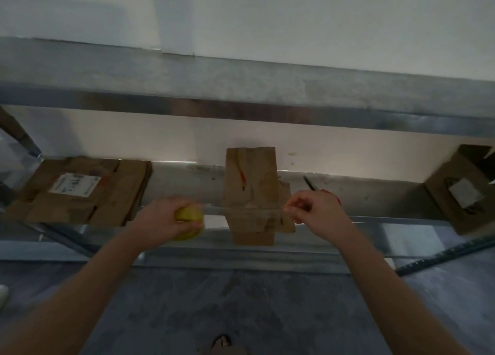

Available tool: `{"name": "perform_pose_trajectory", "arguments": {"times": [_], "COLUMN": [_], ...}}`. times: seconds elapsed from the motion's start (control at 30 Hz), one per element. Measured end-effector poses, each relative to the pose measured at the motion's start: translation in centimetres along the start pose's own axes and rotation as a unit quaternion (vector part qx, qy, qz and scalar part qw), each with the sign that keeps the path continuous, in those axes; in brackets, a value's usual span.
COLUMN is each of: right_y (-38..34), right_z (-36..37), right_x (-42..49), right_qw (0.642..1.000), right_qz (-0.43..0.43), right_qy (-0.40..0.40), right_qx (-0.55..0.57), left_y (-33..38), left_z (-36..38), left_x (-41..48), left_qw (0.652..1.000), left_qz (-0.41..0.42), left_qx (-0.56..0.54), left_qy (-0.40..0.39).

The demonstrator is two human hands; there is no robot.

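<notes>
My left hand (160, 215), left of the middle of the frame, is curled round a yellow tape roll (188, 215), fingers wrapped over its rim so it can turn while I hold it back. From the roll a clear strip of tape (241, 211) runs across to my right hand (318, 210), right of centre, where thumb and fingertips pinch the loose end tightly. I hold both hands level and apart so the strip stays taut and flat. It crosses the lower part of the small cardboard box (250, 183), which sits in the centre of the frame at the front edge of the metal shelf (187, 177), its flaps folded. I judge the strip is meant to hold those flaps down, though the blur hides whether it touches the card yet. The scissors (309, 183) lie on the shelf just behind my right hand, near enough to cut the strip. A flattened carton (80, 191) lies at the left of the frame, and an open box (460, 191) stands at the far right.
</notes>
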State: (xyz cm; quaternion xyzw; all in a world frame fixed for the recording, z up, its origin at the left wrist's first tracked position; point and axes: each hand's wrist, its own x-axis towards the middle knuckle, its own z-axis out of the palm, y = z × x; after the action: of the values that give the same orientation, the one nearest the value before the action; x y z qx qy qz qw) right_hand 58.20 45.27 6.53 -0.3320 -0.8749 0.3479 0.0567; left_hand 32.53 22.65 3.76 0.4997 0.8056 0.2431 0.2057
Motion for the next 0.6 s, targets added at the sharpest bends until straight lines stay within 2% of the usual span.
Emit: {"name": "perform_pose_trajectory", "arguments": {"times": [0.13, 0.23, 0.47, 0.6], "right_y": [1.4, 2.6, 5.2, 6.5], "right_z": [-0.3, -0.1, 1.7, 2.2], "right_x": [1.5, 1.9, 3.0, 3.9], "right_qw": [0.999, 0.997, 0.996, 0.993], "right_qz": [0.035, 0.047, 0.052, 0.055], "right_qy": [-0.012, -0.016, 0.013, 0.013], "right_qx": [0.016, 0.052, 0.067, 0.101], "left_y": [-0.4, -1.1, -1.7, -1.7], "left_z": [0.4, 1.0, 2.1, 3.0], "left_x": [1.3, 2.3, 4.7, 5.6], "left_qw": [0.992, 0.993, 0.998, 0.998], "left_qz": [-0.008, -0.008, 0.005, -0.015], "left_qx": [-0.125, -0.1, -0.02, -0.019], "left_qy": [-0.033, -0.064, -0.059, -0.064]}}
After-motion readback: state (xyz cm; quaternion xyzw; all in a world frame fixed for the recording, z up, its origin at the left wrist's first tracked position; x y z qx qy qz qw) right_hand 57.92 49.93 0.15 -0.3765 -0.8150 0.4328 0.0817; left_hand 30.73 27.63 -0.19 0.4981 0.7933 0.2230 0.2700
